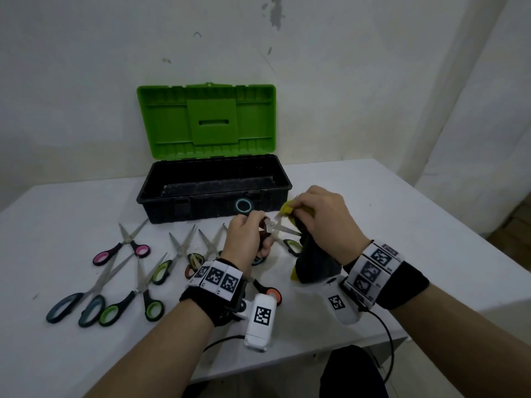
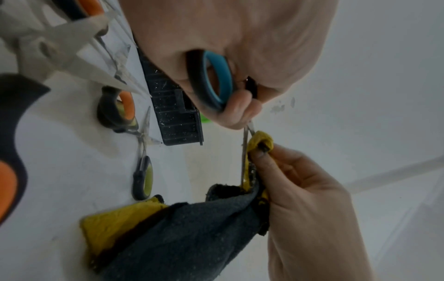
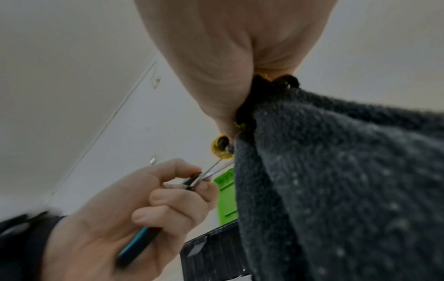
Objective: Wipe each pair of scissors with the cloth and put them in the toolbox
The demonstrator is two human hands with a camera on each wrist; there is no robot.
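On the white table (image 1: 373,225), left: loose steel-bladed scissors (image 1: 126,245) lying flat. Centre: left hand (image 1: 247,239) grips blue-handled scissors (image 2: 217,81), blades slightly parted. Right hand (image 1: 324,222) pinches fuzzy grey-yellow cloth (image 2: 192,233) around the blades; tips hidden. Toolbox (image 1: 214,188) open behind; right-wrist view mostly cloth.

Bare room: stained white wall (image 1: 258,38), plain white table (image 1: 402,214).
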